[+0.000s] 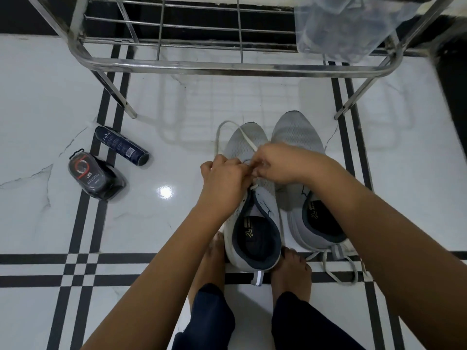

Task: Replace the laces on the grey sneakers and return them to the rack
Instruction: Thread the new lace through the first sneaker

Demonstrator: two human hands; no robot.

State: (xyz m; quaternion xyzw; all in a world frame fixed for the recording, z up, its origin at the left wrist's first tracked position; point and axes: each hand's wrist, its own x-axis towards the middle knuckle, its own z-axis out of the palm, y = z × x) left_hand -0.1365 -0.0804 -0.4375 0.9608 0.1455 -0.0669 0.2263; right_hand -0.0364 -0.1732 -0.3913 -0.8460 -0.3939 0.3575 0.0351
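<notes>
Two grey sneakers stand side by side on the floor, toes pointing away from me. Over the lace area of the left sneaker (252,223), my left hand (225,178) and my right hand (280,162) each pinch a part of a white lace (228,126). That lace loops out past the toe. The right sneaker (298,132) sits untouched, partly under my right forearm. A loose grey lace (338,271) lies behind its heel. My bare feet bracket the left sneaker's heel.
The steel shoe rack (227,65) stands just beyond the sneakers, with a plastic bag (341,29) on its right end. A dark spray can (123,145) and a packaged shoe polish (93,178) lie on the floor at left.
</notes>
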